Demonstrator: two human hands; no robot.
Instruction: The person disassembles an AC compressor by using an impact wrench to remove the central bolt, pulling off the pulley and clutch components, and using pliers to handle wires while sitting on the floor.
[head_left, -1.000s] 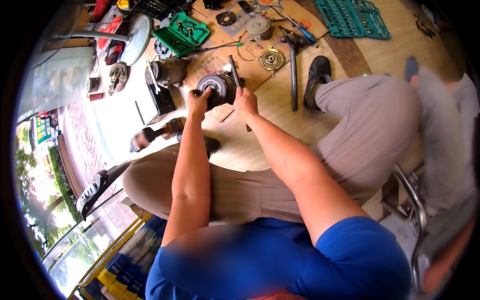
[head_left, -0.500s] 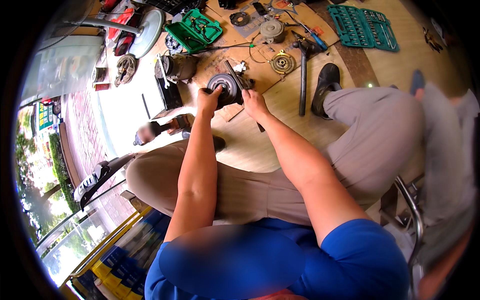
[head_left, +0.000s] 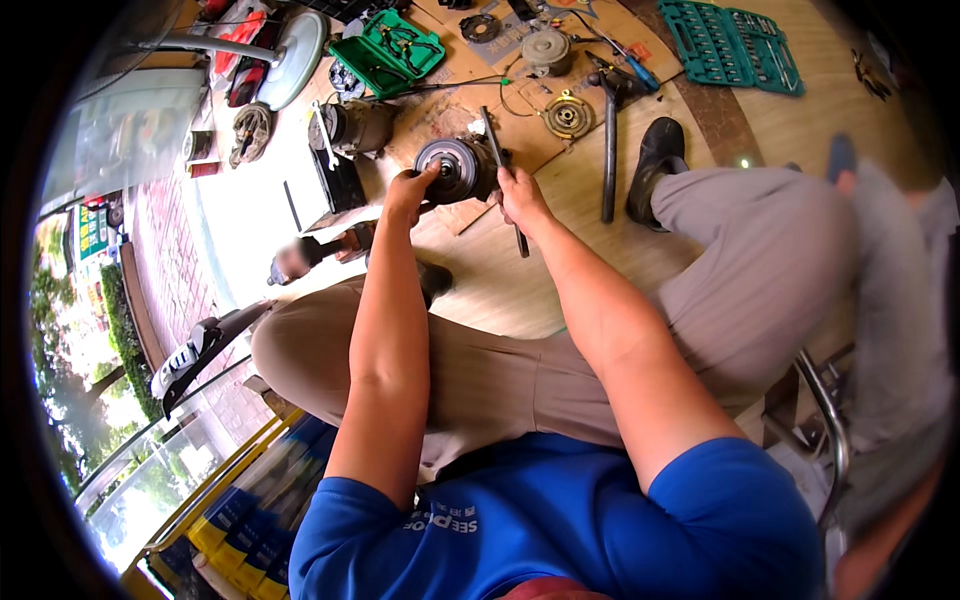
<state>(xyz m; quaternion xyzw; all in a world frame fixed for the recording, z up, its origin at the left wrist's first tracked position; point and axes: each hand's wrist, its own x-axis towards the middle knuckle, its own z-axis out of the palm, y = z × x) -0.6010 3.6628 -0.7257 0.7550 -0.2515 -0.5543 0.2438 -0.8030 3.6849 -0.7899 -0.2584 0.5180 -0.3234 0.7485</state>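
Note:
My left hand (head_left: 408, 192) is closed on the near-left rim of a dark round grooved pulley (head_left: 452, 163), its thumb on the face. The pulley sits on a bulky metal part resembling a compressor, held above the cardboard, mostly hidden. In my right hand (head_left: 523, 203) is a long, flat, dark metal bar (head_left: 491, 132), gripped around its middle. The bar slants upright along the right side of the pulley, one end pointing away, the other toward my lap. Whether it touches the pulley, I cannot tell.
Cardboard (head_left: 480, 100) covers the floor ahead, bearing a round motor-like part (head_left: 546, 52) and a brass-coloured ring part (head_left: 568, 115). A hammer (head_left: 609, 150) lies to the right. A green socket case (head_left: 730, 45) and a green tool case (head_left: 390, 55) lie open. Another person's leg (head_left: 890, 300) is at right.
The bar has shifted from across the pulley's face to its right side and stands steeper. My right hand moved slightly right with it; my left hand keeps hold of the pulley.

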